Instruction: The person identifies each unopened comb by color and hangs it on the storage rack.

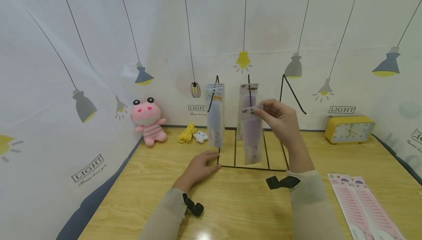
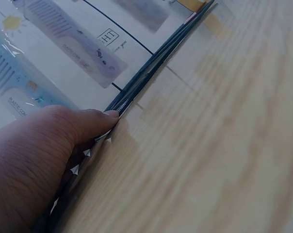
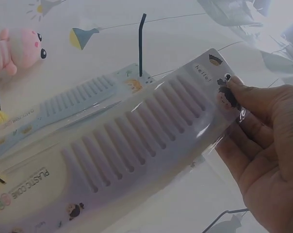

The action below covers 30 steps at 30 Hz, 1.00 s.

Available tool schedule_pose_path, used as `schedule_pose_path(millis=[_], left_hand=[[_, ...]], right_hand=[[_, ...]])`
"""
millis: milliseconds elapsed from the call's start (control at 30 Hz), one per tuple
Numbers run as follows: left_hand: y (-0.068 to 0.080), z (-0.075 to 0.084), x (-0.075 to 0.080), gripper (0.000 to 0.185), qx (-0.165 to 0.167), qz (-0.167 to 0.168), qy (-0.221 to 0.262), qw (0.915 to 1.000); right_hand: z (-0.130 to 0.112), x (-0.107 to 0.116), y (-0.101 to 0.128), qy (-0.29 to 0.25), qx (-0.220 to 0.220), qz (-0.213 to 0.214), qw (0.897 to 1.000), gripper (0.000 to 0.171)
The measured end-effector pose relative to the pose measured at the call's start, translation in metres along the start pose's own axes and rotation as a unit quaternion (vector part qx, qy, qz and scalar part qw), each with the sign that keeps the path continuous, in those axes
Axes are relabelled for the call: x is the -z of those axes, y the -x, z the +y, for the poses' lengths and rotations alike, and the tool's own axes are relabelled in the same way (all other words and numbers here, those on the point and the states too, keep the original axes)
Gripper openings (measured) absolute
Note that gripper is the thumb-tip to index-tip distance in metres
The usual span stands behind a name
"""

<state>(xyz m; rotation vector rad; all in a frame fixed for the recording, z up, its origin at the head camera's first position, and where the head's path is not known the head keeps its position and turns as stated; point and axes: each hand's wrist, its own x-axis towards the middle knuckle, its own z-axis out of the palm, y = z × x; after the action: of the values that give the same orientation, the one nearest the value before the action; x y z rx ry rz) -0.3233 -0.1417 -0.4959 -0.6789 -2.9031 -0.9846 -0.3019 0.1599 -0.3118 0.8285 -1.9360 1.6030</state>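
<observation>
My right hand point(image 1: 280, 121) pinches the top of a packaged purple comb point(image 1: 252, 137) between thumb and fingers. In the right wrist view, the comb point(image 3: 137, 141) lies slantwise in clear wrapping, the thumb near its hang hole. Behind it, another packaged purple comb point(image 1: 242, 122) hangs on the middle hook of a black wire rack point(image 1: 244, 167). Several packaged blue combs point(image 1: 215, 122) hang on the left hook. Down at the rack's front left corner, my left hand point(image 1: 199, 166) holds the base wire. The left wrist view shows the thumb point(image 2: 95, 122) on the wire; its other fingers are mostly hidden.
Two packaged pink combs point(image 1: 359, 207) lie at the table's right. A yellow clock point(image 1: 349, 129) stands at the back right. Pink plush toy point(image 1: 150, 121), yellow cord point(image 1: 187, 133) and a small white star-shaped item point(image 1: 200, 136) sit at the back left. The rack's right hook point(image 1: 295, 95) is bare.
</observation>
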Motion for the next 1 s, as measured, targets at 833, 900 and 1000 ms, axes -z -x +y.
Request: schedule_pose_path(millis=[833,900,1000], left_hand=[[0.002,-0.003,-0.006,0.057,-0.007,0.003,0.005,1.0],[0.002,-0.003,-0.004,0.058,-0.01,0.005,0.002,0.9999],[0.001,-0.003,-0.002,0.057,-0.011,0.007,0.0,0.9999]], right_hand=[[0.037,-0.008,-0.018,0.099,-0.066,0.072,0.99,0.028],[0.041,-0.007,-0.027,0.122,-0.064,0.074,0.988,0.03],[0.044,-0.005,-0.039,0.145,-0.071,0.068,0.984,0.033]])
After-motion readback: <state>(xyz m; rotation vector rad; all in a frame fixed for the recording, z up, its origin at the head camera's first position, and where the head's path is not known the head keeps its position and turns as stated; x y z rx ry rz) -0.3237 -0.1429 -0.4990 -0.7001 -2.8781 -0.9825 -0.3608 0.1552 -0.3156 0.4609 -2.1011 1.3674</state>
